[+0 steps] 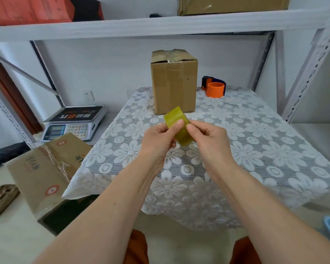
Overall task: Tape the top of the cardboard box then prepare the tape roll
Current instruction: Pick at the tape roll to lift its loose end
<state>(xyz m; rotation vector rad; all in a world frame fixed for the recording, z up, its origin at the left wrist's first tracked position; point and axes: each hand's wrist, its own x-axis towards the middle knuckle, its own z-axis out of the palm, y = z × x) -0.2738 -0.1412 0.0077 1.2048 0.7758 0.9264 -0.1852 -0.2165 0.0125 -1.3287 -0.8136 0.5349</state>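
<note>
Centre frame, above the lace-covered bench (255,141): yellowish tape roll (176,125) pinched between left hand (158,138) and right hand (208,138), thumbs pressed on its rim, probably hunting the loose end. Behind, upper centre, cardboard box (174,82) standing upright, top seam already glossy with tape; orange dispenser (214,88) parked beside it, awaiting the roll.

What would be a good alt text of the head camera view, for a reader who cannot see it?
Two hands, left hand and right hand, hold a yellowish tape roll above a table with a lace cloth. Behind it stands a box with tape on its top, and an orange dispenser lies to the box's right. A scale sits at the left.
</note>
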